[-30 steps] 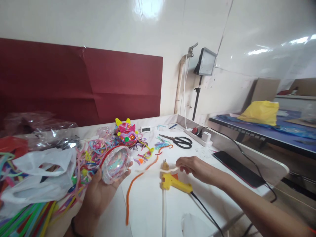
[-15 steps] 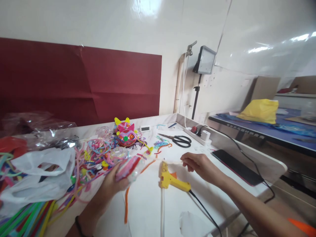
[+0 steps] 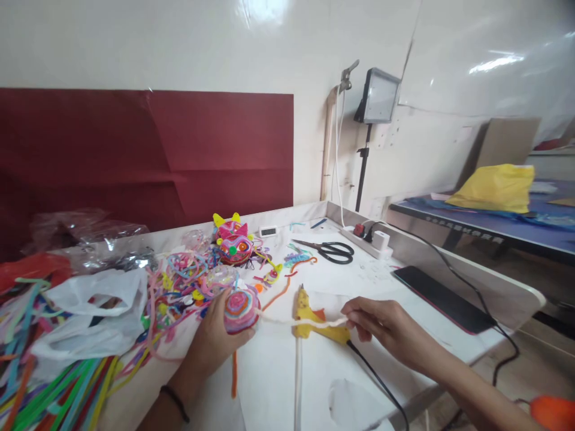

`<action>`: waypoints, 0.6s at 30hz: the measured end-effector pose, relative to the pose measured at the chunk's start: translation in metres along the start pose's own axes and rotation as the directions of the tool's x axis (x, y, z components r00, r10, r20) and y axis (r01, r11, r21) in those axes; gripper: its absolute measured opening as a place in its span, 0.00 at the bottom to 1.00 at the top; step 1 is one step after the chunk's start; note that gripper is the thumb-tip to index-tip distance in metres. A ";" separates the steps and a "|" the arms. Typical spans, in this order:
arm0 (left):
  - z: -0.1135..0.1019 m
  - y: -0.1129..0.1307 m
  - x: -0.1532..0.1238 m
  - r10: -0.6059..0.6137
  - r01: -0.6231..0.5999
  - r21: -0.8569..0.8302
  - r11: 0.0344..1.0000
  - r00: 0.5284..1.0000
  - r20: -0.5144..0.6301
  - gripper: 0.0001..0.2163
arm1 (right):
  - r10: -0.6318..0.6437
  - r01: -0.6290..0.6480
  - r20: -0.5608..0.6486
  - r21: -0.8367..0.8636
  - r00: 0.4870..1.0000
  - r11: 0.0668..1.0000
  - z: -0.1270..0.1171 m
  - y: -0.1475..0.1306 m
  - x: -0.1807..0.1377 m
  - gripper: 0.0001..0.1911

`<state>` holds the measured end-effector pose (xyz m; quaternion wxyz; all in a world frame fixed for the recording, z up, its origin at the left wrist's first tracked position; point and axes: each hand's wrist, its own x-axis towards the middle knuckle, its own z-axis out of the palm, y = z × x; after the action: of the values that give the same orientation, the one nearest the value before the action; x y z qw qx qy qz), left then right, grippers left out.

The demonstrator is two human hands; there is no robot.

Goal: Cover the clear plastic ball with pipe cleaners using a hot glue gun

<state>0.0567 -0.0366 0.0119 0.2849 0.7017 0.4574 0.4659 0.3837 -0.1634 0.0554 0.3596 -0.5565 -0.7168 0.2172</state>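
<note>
My left hand [image 3: 215, 335] is wrapped round a rounded craft piece [image 3: 241, 308] coiled in pink, orange and blue pipe cleaner. A white pipe cleaner [image 3: 305, 323] runs from this piece across to my right hand [image 3: 375, 326], which pinches its far end between thumb and fingers. Beneath that strand a yellow hot glue gun [image 3: 309, 326] lies on the white table, nozzle pointing away, a glue stick [image 3: 297, 377] coming out of its rear. An orange pipe cleaner [image 3: 234, 374] lies close to my left hand.
Black-handled scissors [image 3: 335, 251], a small digital display [image 3: 268, 231] and colourful animal-faced craft pieces [image 3: 233, 245] stand farther back. Tangled pipe cleaners [image 3: 179, 269] and a white plastic bag [image 3: 96, 311] crowd the left. A power strip [image 3: 372, 242] and a black phone-like slab [image 3: 442, 299] line the right edge.
My left hand has turned the craft piece so its coiled face shows. The white strand now sags in a curve, and my right hand sits slightly lower and farther right in view.
</note>
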 end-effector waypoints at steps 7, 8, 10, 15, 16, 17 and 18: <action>-0.018 0.054 -0.013 0.295 -0.321 -0.070 0.945 0.924 -0.244 0.12 | -0.142 0.142 0.014 -0.213 0.990 0.967 0.017 -0.034 0.020 0.13; -0.019 0.058 -0.016 0.373 -0.405 -0.065 0.912 0.886 -0.276 0.12 | -0.155 0.159 0.035 -0.221 0.987 0.962 0.021 -0.039 0.025 0.12; -0.016 0.060 -0.021 0.530 -0.527 0.056 0.848 0.839 -0.124 0.15 | -0.184 0.196 0.082 -0.193 0.980 0.961 0.028 -0.050 0.036 0.11; -0.006 0.046 -0.023 0.725 -0.764 0.316 0.563 0.640 0.256 0.16 | -0.170 0.126 0.183 0.229 0.968 0.965 0.041 -0.068 0.057 0.10; -0.006 0.044 -0.022 0.730 -0.767 0.333 0.548 0.633 0.258 0.13 | -0.165 0.103 0.203 0.285 0.965 0.953 0.041 -0.069 0.060 0.10; -0.007 0.043 -0.022 0.727 -0.760 0.352 0.546 0.639 0.251 0.11 | -0.176 0.109 0.219 0.288 0.960 0.952 0.041 -0.069 0.063 0.11; -0.009 0.043 -0.023 0.718 -0.747 0.370 0.552 0.652 0.244 0.10 | -0.202 0.142 0.232 0.254 0.951 0.957 0.041 -0.068 0.065 0.11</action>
<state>0.0613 -0.0752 0.0418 -0.0865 0.8874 0.2067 0.4030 0.3009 -0.1169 0.0955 0.3451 -0.4125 -0.7725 0.3378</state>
